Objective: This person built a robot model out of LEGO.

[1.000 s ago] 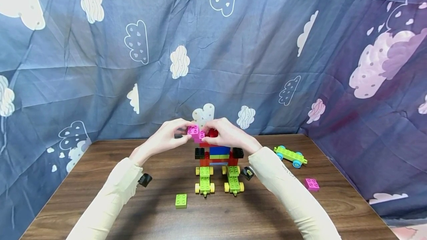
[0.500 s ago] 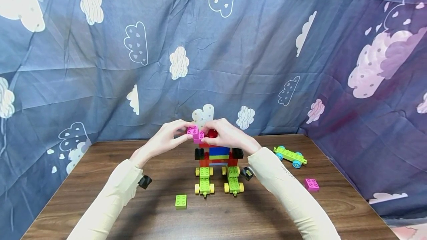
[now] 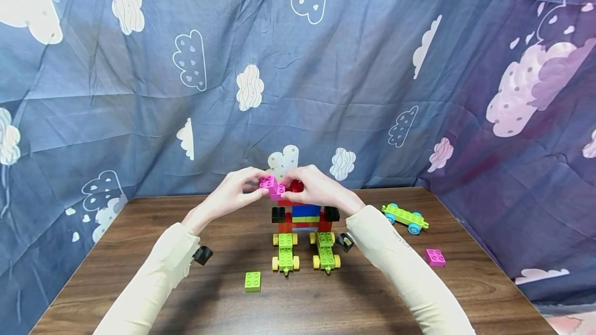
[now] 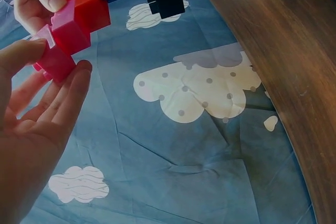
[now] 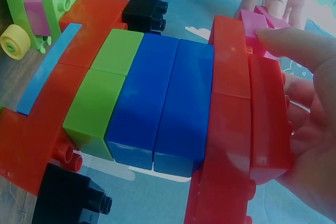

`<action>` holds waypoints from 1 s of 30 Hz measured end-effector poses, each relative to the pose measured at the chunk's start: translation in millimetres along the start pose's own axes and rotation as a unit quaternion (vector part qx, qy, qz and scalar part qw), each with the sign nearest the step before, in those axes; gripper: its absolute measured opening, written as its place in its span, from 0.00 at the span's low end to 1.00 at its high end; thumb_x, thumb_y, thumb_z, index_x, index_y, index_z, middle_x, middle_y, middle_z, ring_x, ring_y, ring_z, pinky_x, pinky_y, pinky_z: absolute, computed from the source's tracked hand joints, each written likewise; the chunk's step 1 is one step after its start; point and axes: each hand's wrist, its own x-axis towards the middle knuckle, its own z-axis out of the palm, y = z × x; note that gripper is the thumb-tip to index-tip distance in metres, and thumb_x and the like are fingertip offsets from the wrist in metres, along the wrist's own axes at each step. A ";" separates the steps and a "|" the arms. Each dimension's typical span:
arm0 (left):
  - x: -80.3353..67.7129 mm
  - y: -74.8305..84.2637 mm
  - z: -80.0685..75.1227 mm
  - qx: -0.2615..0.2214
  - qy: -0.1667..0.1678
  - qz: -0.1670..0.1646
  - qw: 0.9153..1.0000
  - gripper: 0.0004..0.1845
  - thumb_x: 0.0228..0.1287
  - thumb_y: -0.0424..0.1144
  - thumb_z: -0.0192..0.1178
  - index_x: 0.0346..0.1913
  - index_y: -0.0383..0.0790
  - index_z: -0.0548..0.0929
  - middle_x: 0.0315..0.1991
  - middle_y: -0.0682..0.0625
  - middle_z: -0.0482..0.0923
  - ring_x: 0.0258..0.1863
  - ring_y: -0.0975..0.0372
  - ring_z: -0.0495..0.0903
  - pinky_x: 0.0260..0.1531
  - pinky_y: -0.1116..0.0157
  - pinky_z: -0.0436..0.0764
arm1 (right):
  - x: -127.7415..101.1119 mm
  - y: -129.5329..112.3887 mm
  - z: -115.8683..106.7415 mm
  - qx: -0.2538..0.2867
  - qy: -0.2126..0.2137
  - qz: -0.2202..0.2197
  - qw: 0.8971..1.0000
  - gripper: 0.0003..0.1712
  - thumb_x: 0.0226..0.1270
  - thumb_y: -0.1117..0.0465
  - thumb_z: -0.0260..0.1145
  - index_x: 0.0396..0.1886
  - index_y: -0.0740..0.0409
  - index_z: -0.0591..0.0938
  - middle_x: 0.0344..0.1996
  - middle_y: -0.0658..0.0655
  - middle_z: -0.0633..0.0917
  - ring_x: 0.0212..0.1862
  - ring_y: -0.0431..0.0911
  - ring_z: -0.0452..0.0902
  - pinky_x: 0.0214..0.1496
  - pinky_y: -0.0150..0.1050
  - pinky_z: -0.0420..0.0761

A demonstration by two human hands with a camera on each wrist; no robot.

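A loose green brick (image 3: 252, 280) lies nearest on the table (image 3: 139, 293), at 7 o'clock from the brick model (image 3: 304, 218) on its two green wheeled bases. Atop the model, the left hand (image 3: 231, 194) pinches the pink brick (image 3: 273, 186) from 9 o'clock; the right hand (image 3: 316, 187) grips the model's red top from 3 o'clock, fingertip on the pink brick.
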 end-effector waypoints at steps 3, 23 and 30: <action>0.5 2.2 -0.4 0.004 -0.001 0.002 1.000 0.18 0.63 0.35 0.67 0.56 0.37 0.81 0.49 0.44 0.84 0.45 0.55 0.85 0.52 0.56 0.84 | -0.3 0.1 -0.1 0.004 -0.001 0.001 1.000 0.11 0.63 0.56 0.71 0.43 0.56 0.86 0.35 0.51 0.88 0.33 0.41 0.78 0.39 0.32 0.82; 3.1 8.3 -3.0 0.039 -0.013 0.030 0.999 0.18 0.65 0.35 0.66 0.56 0.35 0.80 0.47 0.43 0.82 0.45 0.54 0.84 0.52 0.51 0.84 | 0.8 0.4 -0.2 0.007 -0.001 0.004 1.000 0.11 0.63 0.56 0.72 0.42 0.55 0.86 0.35 0.51 0.88 0.34 0.41 0.79 0.41 0.32 0.83; 2.9 8.9 -2.1 0.041 -0.011 0.027 0.999 0.18 0.63 0.34 0.67 0.55 0.35 0.81 0.46 0.43 0.82 0.44 0.53 0.84 0.52 0.53 0.84 | 0.6 0.4 0.4 0.001 0.001 0.002 1.000 0.11 0.63 0.56 0.72 0.43 0.55 0.86 0.36 0.51 0.88 0.34 0.41 0.79 0.41 0.31 0.83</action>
